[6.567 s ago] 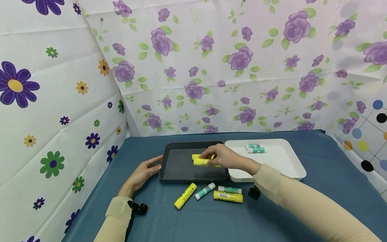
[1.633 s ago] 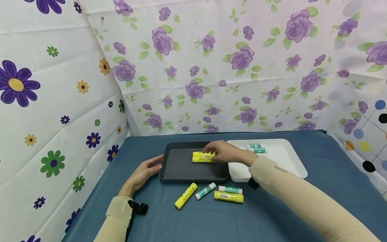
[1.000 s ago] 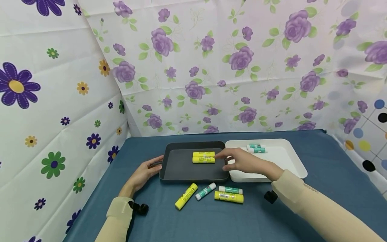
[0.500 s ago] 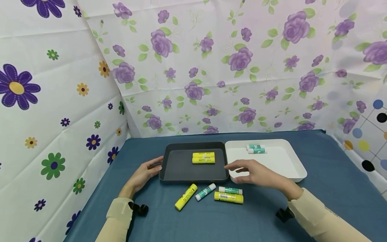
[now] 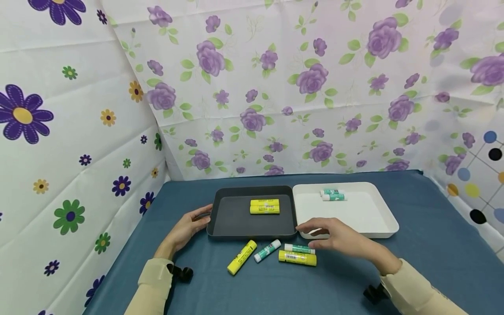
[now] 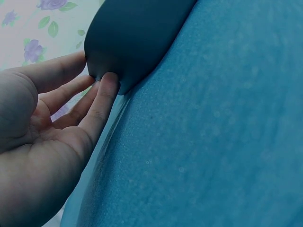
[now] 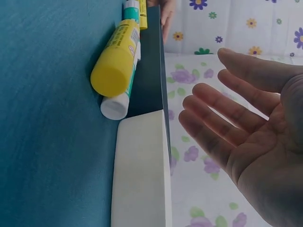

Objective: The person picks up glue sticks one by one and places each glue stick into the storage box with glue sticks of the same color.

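A green-and-white plastic glue stick (image 5: 299, 249) lies left of and below the empty, loosely spread right hand (image 5: 341, 238), the nearer one; the left hand (image 5: 187, 228) touches the left edge of the dark-grey rectangular tray (image 5: 232, 218) with extended fingers. The stick runs left-right by that tray's near right corner, beside a thicker yellow plastic tube (image 5: 297, 258) bearing a barcode and unreadable lettering.
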